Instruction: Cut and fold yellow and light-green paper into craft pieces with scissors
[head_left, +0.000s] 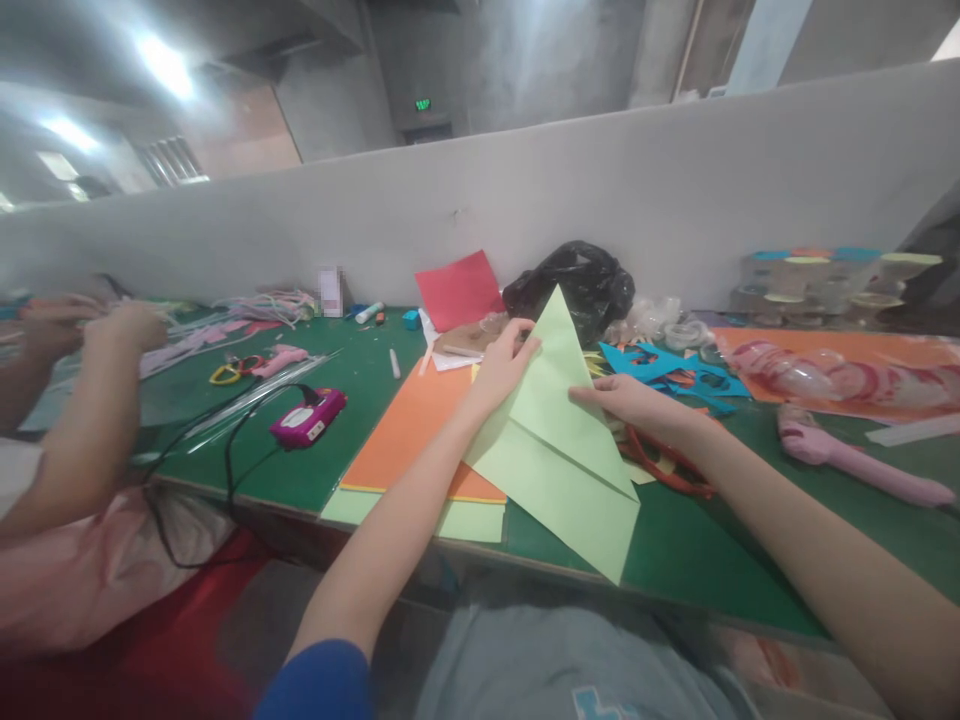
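Between my hands is a light green sheet of paper (pixel 559 440), folded over on itself so that its top comes to a point. My left hand (pixel 510 360) grips the paper's upper left edge, fingers curled behind it. On the right edge, my right hand (pixel 611 395) pinches the sheet between thumb and fingers. The sheet is tilted above the table's front edge, partly over a stack of orange paper (pixel 397 430). More light green paper (pixel 469 522) sticks out beneath that stack.
Behind the paper lie a black plastic bag (pixel 574 285) and a red sheet (pixel 461 290). Blue paper scraps (pixel 675 372) and a pink glue gun (pixel 862 465) are at right. A purple power socket (pixel 309 418) with a black cord sits left, near another person's arms (pixel 97 390).
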